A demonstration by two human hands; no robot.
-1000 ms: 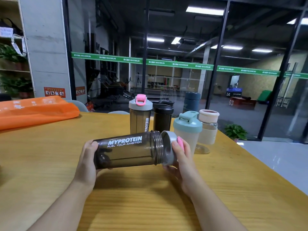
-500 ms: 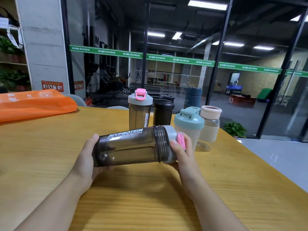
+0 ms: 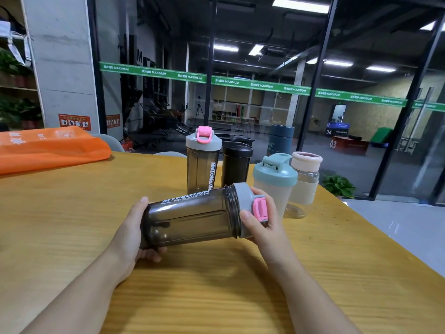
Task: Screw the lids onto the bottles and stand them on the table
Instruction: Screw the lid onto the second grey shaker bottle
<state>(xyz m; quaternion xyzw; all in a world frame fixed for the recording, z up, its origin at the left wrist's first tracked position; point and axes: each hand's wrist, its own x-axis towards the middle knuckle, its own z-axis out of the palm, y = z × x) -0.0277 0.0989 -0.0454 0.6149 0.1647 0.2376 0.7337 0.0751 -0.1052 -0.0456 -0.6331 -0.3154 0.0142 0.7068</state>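
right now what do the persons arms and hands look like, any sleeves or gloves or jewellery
Both forearms are bare right down to the bottom edge of the picture: no sleeve shows. The left hand and the right hand wear no gloves. No watch, bracelet or ring is visible on the wrists or fingers. The visible fingernails look short and plain.

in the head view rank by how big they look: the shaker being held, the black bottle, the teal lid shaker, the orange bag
1. orange bag
2. held shaker, nearest the camera, so flattered
3. teal-lid shaker and black bottle look about alike; unranked
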